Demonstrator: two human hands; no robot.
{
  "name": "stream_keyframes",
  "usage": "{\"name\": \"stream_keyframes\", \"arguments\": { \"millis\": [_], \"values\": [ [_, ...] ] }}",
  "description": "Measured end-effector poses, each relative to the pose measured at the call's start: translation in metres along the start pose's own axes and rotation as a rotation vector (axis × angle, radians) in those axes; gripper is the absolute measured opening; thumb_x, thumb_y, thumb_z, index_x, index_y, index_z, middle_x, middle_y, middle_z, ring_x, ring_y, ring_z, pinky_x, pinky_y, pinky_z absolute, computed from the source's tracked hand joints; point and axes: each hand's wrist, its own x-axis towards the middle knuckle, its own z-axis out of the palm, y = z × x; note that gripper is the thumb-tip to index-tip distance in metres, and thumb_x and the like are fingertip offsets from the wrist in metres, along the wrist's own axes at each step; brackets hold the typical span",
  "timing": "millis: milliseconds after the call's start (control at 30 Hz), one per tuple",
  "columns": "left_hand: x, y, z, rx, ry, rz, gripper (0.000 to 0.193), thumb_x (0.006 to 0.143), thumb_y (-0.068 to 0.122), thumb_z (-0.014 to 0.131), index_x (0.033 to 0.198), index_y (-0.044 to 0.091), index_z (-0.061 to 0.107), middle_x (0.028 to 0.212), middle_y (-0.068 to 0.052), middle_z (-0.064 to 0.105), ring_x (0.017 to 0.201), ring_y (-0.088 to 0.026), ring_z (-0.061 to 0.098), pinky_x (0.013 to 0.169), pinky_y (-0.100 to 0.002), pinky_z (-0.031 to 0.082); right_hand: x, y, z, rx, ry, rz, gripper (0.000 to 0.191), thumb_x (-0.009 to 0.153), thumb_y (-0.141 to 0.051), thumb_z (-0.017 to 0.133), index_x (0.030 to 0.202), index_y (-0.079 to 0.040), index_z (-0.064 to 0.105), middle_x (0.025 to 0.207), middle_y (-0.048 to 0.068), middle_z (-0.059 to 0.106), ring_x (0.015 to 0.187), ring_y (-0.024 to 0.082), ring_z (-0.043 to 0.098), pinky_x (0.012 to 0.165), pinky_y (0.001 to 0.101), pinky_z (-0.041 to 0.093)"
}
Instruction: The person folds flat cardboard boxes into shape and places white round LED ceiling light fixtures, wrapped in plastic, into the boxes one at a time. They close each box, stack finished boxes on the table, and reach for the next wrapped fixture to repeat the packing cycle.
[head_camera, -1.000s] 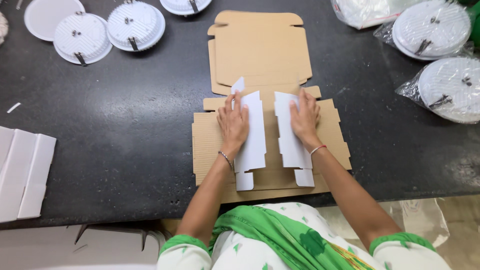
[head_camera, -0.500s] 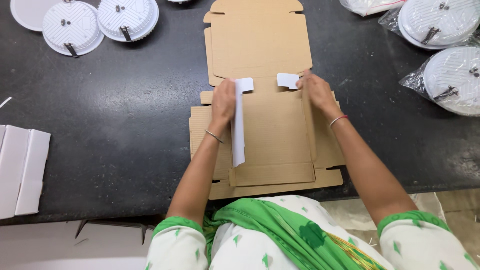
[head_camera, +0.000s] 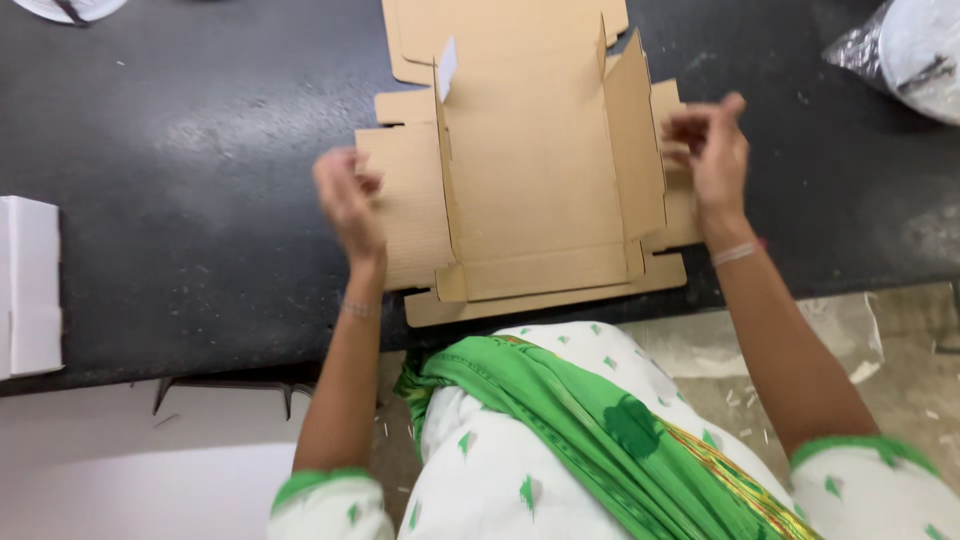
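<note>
A brown corrugated box blank (head_camera: 535, 170) is lying on the dark table (head_camera: 200, 150), its near edge just reaching the table's front edge by the person's body. Its two long side walls are standing up, the right one leaning outward, while the outer flaps are lying flat. A small white slip (head_camera: 446, 68) is showing at the far left corner.

The left hand (head_camera: 347, 195) is hovering blurred over the left flap, fingers loosely curled, gripping nothing I can make out. The right hand (head_camera: 712, 150) is hovering half open by the right flap, fingers bent; whether it is touching is unclear.

The blank's long axis is running straight away from the person, the lid panel pointing far.
</note>
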Motion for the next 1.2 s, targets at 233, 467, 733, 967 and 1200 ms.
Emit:
{"name": "stream_keyframes", "arguments": {
  "millis": [233, 467, 733, 967, 1200],
  "values": [
    [-0.146, 0.019, -0.041, 0.201, -0.328, 0.302, 0.023, 0.107, 0.027, 0.056, 0.103, 0.005, 0.056, 0.111, -0.012, 0.065, 0.107, -0.025, 0.063, 0.097, -0.038, 0.050, -0.158, -0.002, -0.006, -0.250, 0.143, -0.089, 0.051, 0.120, -0.045, 0.034, 0.098, -0.005, 0.056, 0.091, 0.004, 0.064, 0.080, 0.013, 0.062, 0.077, 0.0273, 0.054],
    [-0.148, 0.020, -0.004, 0.659, -0.729, 0.458, 0.046, 0.089, 0.013, 0.074, 0.130, 0.001, 0.057, 0.131, -0.020, 0.067, 0.123, -0.037, 0.062, 0.103, -0.045, 0.050, -0.174, -0.044, 0.039, -0.944, -0.332, -0.300, 0.017, 0.100, -0.023, 0.067, 0.100, -0.007, 0.072, 0.107, 0.007, 0.071, 0.103, 0.029, 0.065, 0.091, 0.0428, 0.050],
    [-0.131, 0.021, 0.017, 0.749, -0.592, 0.433, 0.047, 0.104, 0.011, 0.062, 0.145, -0.006, 0.046, 0.139, -0.027, 0.061, 0.120, -0.042, 0.065, 0.097, -0.045, 0.056, -0.177, -0.073, 0.079, -0.918, -0.407, -0.505, 0.028, 0.092, -0.023, 0.073, 0.113, -0.005, 0.072, 0.124, 0.008, 0.067, 0.121, 0.029, 0.061, 0.102, 0.0438, 0.048],
    [-0.117, 0.079, 0.030, 0.750, -0.539, 0.562, 0.047, 0.105, 0.020, 0.057, 0.142, -0.008, 0.048, 0.143, -0.030, 0.057, 0.120, -0.042, 0.063, 0.096, -0.045, 0.054, -0.128, -0.045, 0.092, -0.990, -0.439, -0.607, 0.034, 0.086, -0.002, 0.062, 0.117, -0.008, 0.075, 0.120, 0.007, 0.074, 0.113, 0.026, 0.069, 0.098, 0.0396, 0.054],
    [-0.009, 0.076, 0.031, 0.371, -0.210, 0.461, 0.045, 0.117, 0.033, 0.037, 0.134, 0.002, 0.064, 0.136, -0.014, 0.065, 0.132, -0.027, 0.060, 0.115, -0.041, 0.047, -0.073, -0.041, 0.085, -0.927, -0.576, -0.275, 0.016, 0.087, -0.012, 0.069, 0.101, -0.014, 0.076, 0.093, 0.010, 0.075, 0.086, 0.030, 0.072, 0.073, 0.0417, 0.057]
  ]
}}
